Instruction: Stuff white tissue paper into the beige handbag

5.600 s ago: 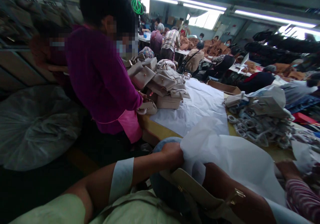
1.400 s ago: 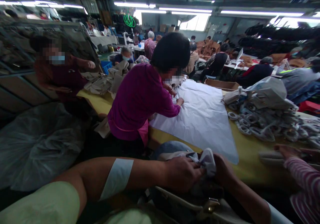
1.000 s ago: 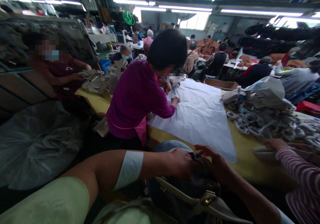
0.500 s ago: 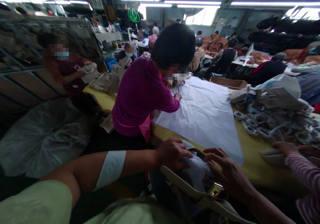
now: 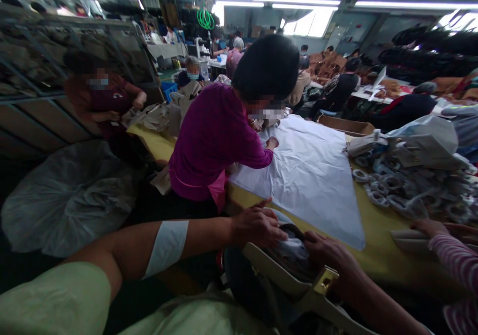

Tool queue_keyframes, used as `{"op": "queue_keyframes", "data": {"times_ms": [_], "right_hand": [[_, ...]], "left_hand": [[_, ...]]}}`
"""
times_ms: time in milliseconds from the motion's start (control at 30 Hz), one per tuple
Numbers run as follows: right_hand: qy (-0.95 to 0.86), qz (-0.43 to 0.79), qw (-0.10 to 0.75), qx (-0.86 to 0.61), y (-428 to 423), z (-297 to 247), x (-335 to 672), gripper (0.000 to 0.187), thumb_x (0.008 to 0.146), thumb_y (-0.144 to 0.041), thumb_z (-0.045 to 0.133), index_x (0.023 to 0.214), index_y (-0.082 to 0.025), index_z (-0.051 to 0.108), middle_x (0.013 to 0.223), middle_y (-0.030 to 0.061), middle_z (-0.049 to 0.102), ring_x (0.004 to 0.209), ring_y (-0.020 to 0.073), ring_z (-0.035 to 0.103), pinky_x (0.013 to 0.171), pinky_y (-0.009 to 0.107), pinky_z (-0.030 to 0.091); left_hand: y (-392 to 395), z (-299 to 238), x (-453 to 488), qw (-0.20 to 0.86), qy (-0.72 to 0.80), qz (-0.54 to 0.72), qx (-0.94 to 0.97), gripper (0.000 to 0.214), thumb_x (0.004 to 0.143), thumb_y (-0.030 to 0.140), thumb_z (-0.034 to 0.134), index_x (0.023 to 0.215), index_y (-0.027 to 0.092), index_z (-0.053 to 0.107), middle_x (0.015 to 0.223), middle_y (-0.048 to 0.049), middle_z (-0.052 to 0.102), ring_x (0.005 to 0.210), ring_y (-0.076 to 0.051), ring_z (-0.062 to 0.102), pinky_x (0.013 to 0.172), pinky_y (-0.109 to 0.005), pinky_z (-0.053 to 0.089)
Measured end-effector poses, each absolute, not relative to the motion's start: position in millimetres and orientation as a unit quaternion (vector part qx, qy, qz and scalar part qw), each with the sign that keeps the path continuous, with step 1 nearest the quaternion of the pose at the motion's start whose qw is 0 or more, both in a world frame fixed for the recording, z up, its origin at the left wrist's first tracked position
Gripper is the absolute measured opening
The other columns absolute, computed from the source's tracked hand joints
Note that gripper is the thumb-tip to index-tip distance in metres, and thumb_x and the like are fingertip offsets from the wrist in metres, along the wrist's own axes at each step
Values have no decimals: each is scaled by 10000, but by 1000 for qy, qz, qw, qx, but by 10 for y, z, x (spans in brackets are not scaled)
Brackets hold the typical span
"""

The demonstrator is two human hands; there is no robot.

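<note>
**Far left:** A large clear plastic sack (image 5: 67, 198) is lying on the floor, and a masked co-worker in a maroon top (image 5: 102, 96) is leaning in at the table's end.

**Beyond the table end:** Beige bag pieces (image 5: 153, 118) are lying in a heap on the yellow table (image 5: 377, 260).

**Centre left:** A co-worker in a purple sweater (image 5: 212, 146) is bending over the table, with one hand pressing on the sheet.

**Left hand:** The person's left hand (image 5: 257, 228), with a white band (image 5: 166, 249) on the forearm, is reaching to the bag's opening. Its fingers (image 5: 274, 233) are curved and spread, not clenched; whether they grasp anything, I cannot tell.

**Bag:** A cream handbag (image 5: 278, 270) with a gold clasp (image 5: 325, 281) is sitting open between the hands, at the table's near edge, with white paper (image 5: 293, 249) showing inside.

**White sheet:** A wide white sheet (image 5: 298, 175) is lying flat on the table, just beyond the bag.

**Right hand:** The person's right hand (image 5: 328, 260) is resting at the bag's rim, its fingers (image 5: 311, 240) bent over the edge; any grip is hidden.

**Far right:** A heap of ring-shaped parts (image 5: 396, 190) is lying on the table, and a co-worker's hand (image 5: 429, 228), in a striped sleeve (image 5: 451, 255), is touching a cream piece (image 5: 411, 235).
</note>
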State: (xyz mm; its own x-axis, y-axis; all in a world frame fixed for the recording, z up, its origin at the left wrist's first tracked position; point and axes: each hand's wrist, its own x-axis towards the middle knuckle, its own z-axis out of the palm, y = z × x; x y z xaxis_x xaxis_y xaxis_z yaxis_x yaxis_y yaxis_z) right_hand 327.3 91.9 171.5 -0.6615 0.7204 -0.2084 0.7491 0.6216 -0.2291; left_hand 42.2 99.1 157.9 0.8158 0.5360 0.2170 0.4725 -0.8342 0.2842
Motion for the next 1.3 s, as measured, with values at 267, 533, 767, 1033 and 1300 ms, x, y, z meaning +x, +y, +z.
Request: {"op": "queue_keyframes", "data": {"times_ms": [267,533,767,1033,1300], "right_hand": [[961,-28,-113,250,927,1888,3335,268,995,-310,648,1235,-262,757,1228,69,804,1073,232,749,917,378,585],[971,-62,-107,205,799,1693,3314,275,962,-285,670,1232,-259,715,1055,11,810,965,190,735,932,359,464],[967,-85,-79,227,865,1560,3295,101,891,-173,678,909,-272,690,813,-38,751,766,183,660,884,366,391],[968,-46,-61,240,912,1598,3277,259,926,-137,609,1118,-257,736,1097,32,811,974,221,732,936,405,490],[963,-39,-56,261,867,1525,3250,260,923,-131,609,1109,-270,725,1168,56,815,1158,244,742,1263,539,417]], "left_hand": [[981,1618,587,84,306,154,936,125,973,330,760,1004,285,871,1153,-79,742,1214,-298,638,1261,-558,321],[936,1735,271,81,231,136,960,325,1044,454,703,1316,300,789,1453,-30,716,1414,-243,583,1325,-391,256],[935,1739,179,127,154,114,973,290,959,362,815,1246,325,796,1348,38,782,1526,-211,521,1398,-449,66],[996,1716,328,96,240,158,953,255,1089,432,639,1165,254,804,1258,2,816,1410,-240,624,1386,-547,101],[1004,1656,425,16,216,117,969,268,1043,485,702,973,256,822,1085,-4,835,1331,-249,668,1387,-529,114]]}}
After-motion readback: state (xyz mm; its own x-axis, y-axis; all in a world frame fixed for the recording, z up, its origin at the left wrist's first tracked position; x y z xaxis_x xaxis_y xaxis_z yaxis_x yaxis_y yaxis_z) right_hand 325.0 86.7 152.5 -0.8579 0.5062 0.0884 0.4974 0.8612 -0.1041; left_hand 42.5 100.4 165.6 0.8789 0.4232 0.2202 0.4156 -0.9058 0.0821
